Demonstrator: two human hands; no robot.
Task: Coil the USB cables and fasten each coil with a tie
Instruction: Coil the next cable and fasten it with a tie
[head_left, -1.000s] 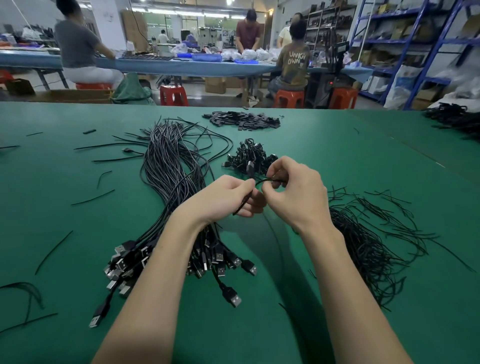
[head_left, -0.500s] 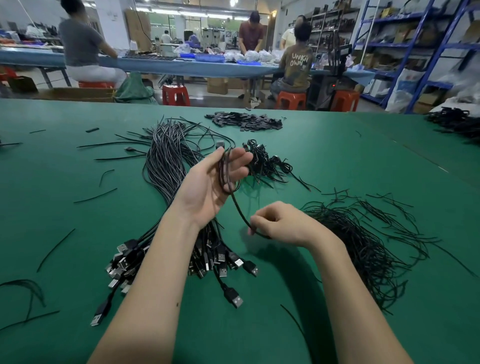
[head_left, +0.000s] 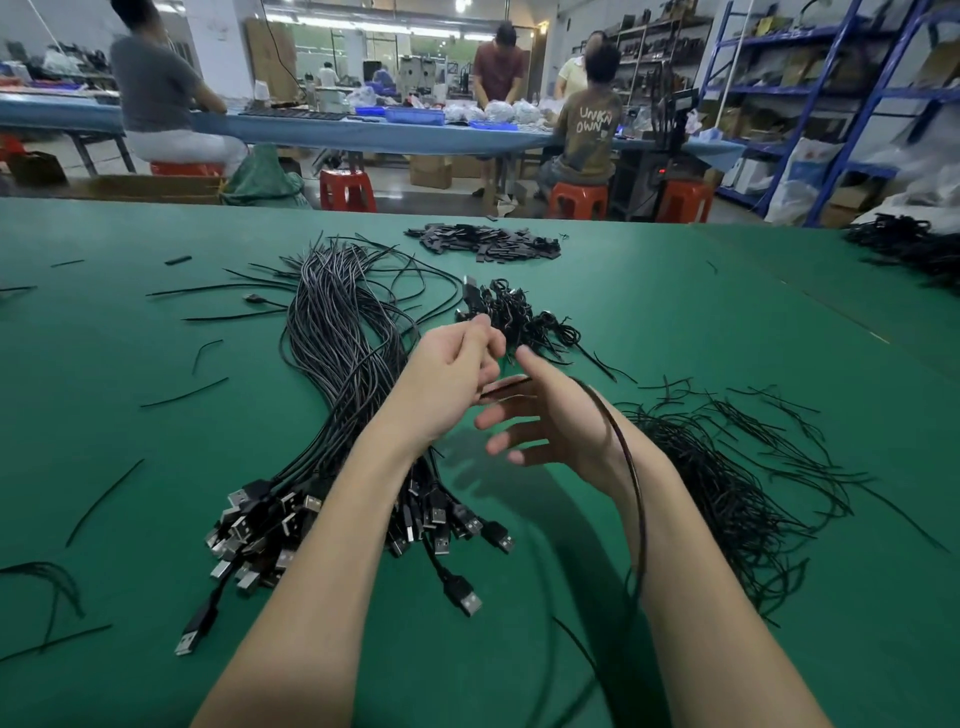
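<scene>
Coiling, mid-wrap: left hand (head_left: 447, 374) pinches cable (head_left: 631, 467) end above table (head_left: 675, 322), right hand (head_left: 545, 421) open w/ fingers spread, cable looping round its back; next: finish loops, then tie (head_left: 727, 499) from pile at right.

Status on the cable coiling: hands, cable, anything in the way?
Left hand pinching cable end. Right hand open, fingers spread, cable looping over its wrist. No coil formed, no tie on. Loose cable bundle under left forearm; nothing blocking.
</scene>
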